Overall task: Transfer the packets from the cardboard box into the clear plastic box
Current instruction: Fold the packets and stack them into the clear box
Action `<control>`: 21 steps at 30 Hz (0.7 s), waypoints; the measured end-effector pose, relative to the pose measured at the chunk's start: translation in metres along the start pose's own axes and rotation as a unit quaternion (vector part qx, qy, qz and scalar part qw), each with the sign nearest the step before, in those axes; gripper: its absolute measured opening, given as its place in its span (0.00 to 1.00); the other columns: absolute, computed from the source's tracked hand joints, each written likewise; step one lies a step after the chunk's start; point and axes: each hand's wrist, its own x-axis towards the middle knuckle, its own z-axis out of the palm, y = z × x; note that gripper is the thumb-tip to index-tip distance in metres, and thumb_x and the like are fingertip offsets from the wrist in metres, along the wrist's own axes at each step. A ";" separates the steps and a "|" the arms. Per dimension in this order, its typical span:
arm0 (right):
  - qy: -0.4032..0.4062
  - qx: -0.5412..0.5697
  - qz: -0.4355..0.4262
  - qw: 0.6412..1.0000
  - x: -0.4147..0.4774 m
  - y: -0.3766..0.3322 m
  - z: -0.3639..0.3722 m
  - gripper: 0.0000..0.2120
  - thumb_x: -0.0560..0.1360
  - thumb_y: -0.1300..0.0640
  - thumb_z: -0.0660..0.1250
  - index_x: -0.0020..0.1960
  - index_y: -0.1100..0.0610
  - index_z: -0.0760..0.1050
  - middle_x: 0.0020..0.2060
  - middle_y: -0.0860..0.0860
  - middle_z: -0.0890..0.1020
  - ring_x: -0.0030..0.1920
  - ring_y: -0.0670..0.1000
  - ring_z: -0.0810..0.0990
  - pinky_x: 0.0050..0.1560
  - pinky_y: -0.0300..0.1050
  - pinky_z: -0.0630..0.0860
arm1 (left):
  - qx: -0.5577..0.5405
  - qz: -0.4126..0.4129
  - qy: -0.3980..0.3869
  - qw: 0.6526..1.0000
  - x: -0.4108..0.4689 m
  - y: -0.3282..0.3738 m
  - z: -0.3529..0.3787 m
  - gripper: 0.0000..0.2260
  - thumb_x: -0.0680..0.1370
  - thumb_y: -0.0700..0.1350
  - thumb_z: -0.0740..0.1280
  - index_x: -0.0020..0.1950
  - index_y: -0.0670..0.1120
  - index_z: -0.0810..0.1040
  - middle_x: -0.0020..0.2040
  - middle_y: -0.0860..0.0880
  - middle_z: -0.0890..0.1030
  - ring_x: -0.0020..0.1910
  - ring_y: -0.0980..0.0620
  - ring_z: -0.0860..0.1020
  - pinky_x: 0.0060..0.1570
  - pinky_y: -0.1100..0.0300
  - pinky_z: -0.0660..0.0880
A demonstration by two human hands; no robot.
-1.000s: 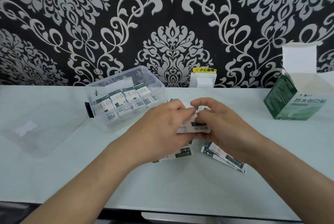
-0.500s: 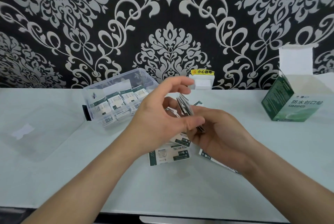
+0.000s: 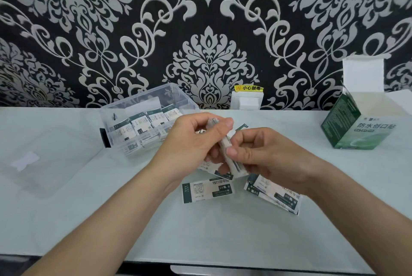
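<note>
Now the stack [image 3: 233, 165], half-gathered a moment ago, stands edge-on and squared, left hand [image 3: 191, 142] pinching its top, right hand [image 3: 267, 155] its side, seemingly ready for the clear box [image 3: 133, 97] just behind, while other packets [image 3: 207, 191] lie on the table [image 3: 66, 209] below

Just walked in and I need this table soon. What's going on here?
A person grips a small stack of packets edge-on between the left hand and right hand, above the table. The clear plastic box at the back left has packets standing in rows. A few loose packets lie under the hands, and the green cardboard box stands open at the right.
</note>
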 end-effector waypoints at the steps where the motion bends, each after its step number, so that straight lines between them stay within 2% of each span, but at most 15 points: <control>1: -0.003 0.019 0.002 1.000 0.001 0.001 -0.001 0.24 0.63 0.50 0.80 0.51 0.63 0.76 0.49 0.63 0.84 0.47 0.60 0.83 0.56 0.58 0.68 | -0.002 0.001 -0.005 1.000 0.000 0.001 0.001 0.11 0.74 0.50 0.69 0.50 0.43 0.81 0.32 0.51 0.78 0.25 0.55 0.73 0.24 0.66 0.69; 3: 0.002 0.091 0.006 0.996 0.002 0.002 -0.002 0.19 0.68 0.56 0.76 0.54 0.64 0.75 0.46 0.61 0.85 0.45 0.57 0.85 0.53 0.52 0.76 | 0.027 0.018 -0.014 0.999 0.000 0.002 -0.002 0.22 0.69 0.58 0.72 0.59 0.51 0.77 0.47 0.54 0.78 0.34 0.56 0.77 0.29 0.64 0.74; 4: 0.008 0.128 0.005 0.992 0.002 0.001 -0.002 0.16 0.70 0.58 0.73 0.53 0.64 0.75 0.45 0.60 0.85 0.44 0.56 0.85 0.50 0.48 0.79 | 0.086 0.035 -0.021 0.995 0.000 0.002 -0.004 0.29 0.66 0.62 0.73 0.64 0.58 0.72 0.56 0.57 0.75 0.44 0.57 0.77 0.37 0.63 0.77; 5: 0.014 0.157 0.004 0.987 0.002 0.001 -0.003 0.13 0.71 0.58 0.70 0.53 0.64 0.75 0.45 0.60 0.85 0.43 0.55 0.84 0.48 0.46 0.80 | 0.155 0.051 -0.038 0.986 -0.002 0.002 -0.006 0.36 0.62 0.65 0.74 0.68 0.64 0.66 0.62 0.62 0.70 0.54 0.60 0.74 0.46 0.66 0.75; 6: 0.018 0.180 0.003 0.984 0.001 0.000 -0.004 0.13 0.72 0.59 0.69 0.54 0.64 0.75 0.45 0.61 0.84 0.43 0.55 0.84 0.47 0.45 0.81 | 0.211 0.074 -0.060 0.973 -0.005 0.003 -0.006 0.42 0.61 0.64 0.75 0.71 0.67 0.59 0.66 0.67 0.64 0.63 0.64 0.67 0.53 0.71 0.70; 8: 0.008 0.196 0.000 0.981 0.001 -0.002 -0.005 0.16 0.73 0.59 0.70 0.58 0.63 0.73 0.48 0.62 0.84 0.44 0.56 0.85 0.45 0.48 0.81 | 0.282 0.125 -0.098 0.946 -0.008 0.000 -0.001 0.49 0.61 0.61 0.78 0.74 0.67 0.50 0.68 0.72 0.56 0.70 0.67 0.55 0.58 0.80 0.58; 10: -0.011 0.188 0.000 0.982 0.001 -0.001 -0.005 0.16 0.72 0.58 0.70 0.57 0.63 0.73 0.46 0.61 0.84 0.42 0.56 0.85 0.42 0.47 0.81 | 0.333 0.169 -0.103 0.922 -0.007 -0.005 0.002 0.50 0.63 0.59 0.78 0.75 0.64 0.50 0.72 0.67 0.56 0.73 0.65 0.53 0.64 0.74 0.55; 12: -0.019 0.187 0.002 0.982 0.001 0.000 -0.004 0.15 0.72 0.58 0.69 0.55 0.64 0.73 0.44 0.60 0.84 0.41 0.55 0.85 0.38 0.44 0.81 | 0.355 0.196 -0.089 0.910 -0.005 -0.008 0.001 0.47 0.65 0.58 0.78 0.76 0.60 0.54 0.72 0.61 0.58 0.72 0.62 0.58 0.68 0.65 0.60; 15: -0.021 0.187 -0.003 0.982 0.002 0.002 -0.005 0.21 0.72 0.58 0.68 0.62 0.66 0.71 0.46 0.61 0.84 0.43 0.55 0.85 0.40 0.43 0.81 | 0.356 0.224 -0.064 0.905 -0.004 -0.011 -0.001 0.40 0.66 0.59 0.75 0.74 0.57 0.62 0.68 0.57 0.63 0.66 0.60 0.67 0.64 0.59 0.69; 18: -0.027 0.172 -0.012 0.985 0.001 0.003 -0.005 0.21 0.73 0.58 0.69 0.62 0.63 0.70 0.45 0.59 0.85 0.42 0.54 0.85 0.39 0.43 0.81 | 0.383 0.247 -0.049 0.889 -0.005 -0.012 0.001 0.36 0.66 0.62 0.71 0.71 0.57 0.64 0.66 0.55 0.62 0.62 0.56 0.70 0.56 0.56 0.76; 19: -0.025 0.165 -0.015 0.986 0.001 0.003 -0.004 0.19 0.72 0.59 0.70 0.61 0.63 0.71 0.43 0.58 0.85 0.42 0.54 0.85 0.38 0.43 0.80 | 0.386 0.238 -0.053 0.890 -0.005 -0.012 0.002 0.36 0.66 0.62 0.71 0.71 0.58 0.64 0.67 0.56 0.60 0.62 0.55 0.70 0.55 0.55 0.76; 21: -0.018 0.151 -0.016 0.988 0.001 0.002 -0.004 0.19 0.70 0.61 0.73 0.58 0.62 0.71 0.41 0.58 0.85 0.40 0.54 0.85 0.34 0.43 0.79 | 0.389 0.213 -0.071 0.894 -0.005 -0.012 0.001 0.38 0.66 0.61 0.74 0.71 0.62 0.61 0.72 0.57 0.56 0.68 0.55 0.66 0.61 0.56 0.74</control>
